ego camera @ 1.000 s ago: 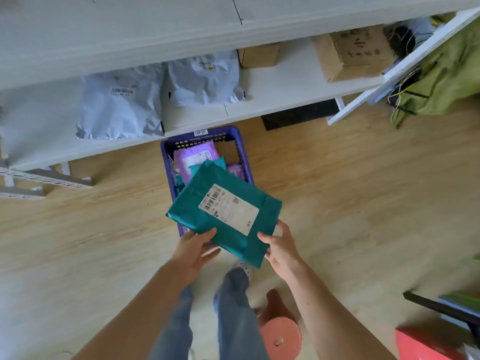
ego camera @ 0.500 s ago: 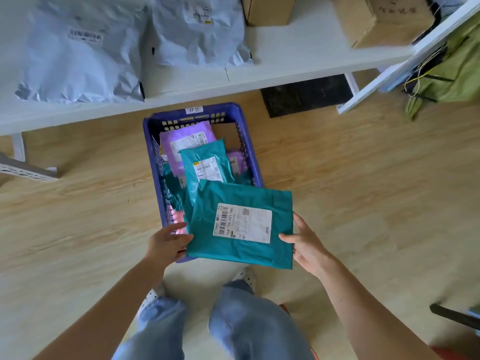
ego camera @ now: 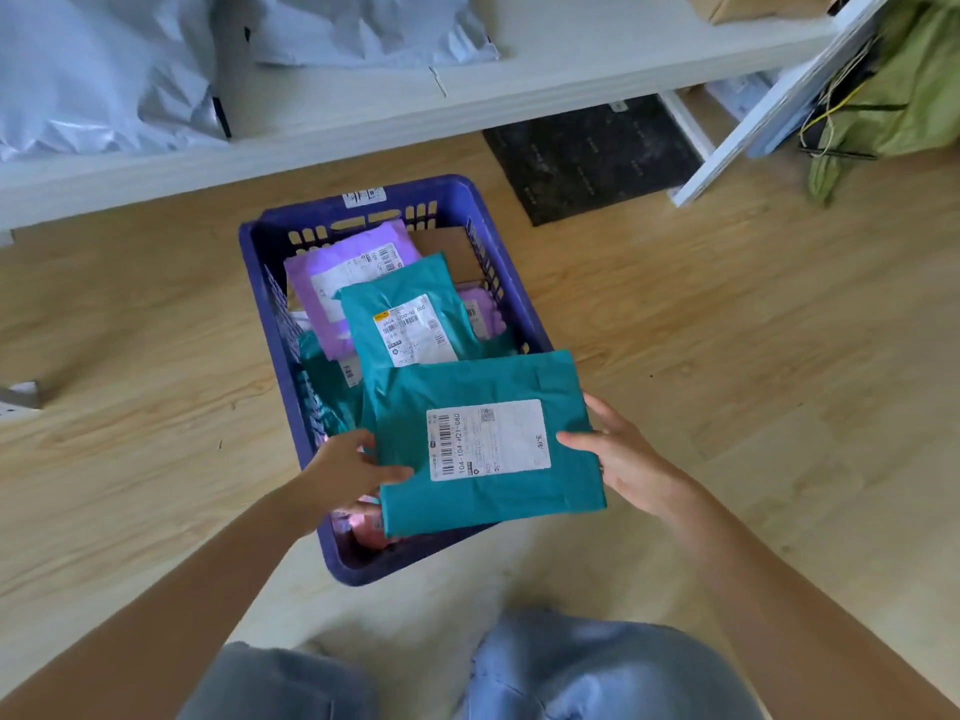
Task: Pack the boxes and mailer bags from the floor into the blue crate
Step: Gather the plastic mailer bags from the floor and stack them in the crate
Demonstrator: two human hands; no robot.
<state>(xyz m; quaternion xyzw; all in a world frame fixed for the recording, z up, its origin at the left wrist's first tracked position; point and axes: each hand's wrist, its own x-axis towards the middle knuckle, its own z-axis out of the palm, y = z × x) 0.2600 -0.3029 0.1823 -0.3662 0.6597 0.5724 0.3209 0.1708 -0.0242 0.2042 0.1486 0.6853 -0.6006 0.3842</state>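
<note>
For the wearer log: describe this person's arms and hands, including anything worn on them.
Both arms are bare as far as the frame shows: there is no sleeve on the left arm or the right arm. The left hand and the right hand are ungloved, with no ring, watch or bracelet visible. Below them, light blue jeans cover the knees.

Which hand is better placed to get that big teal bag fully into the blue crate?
Probably the right hand: it holds the edge of the teal bag that overhangs the crate wall. The left hand is over the crate.
</note>
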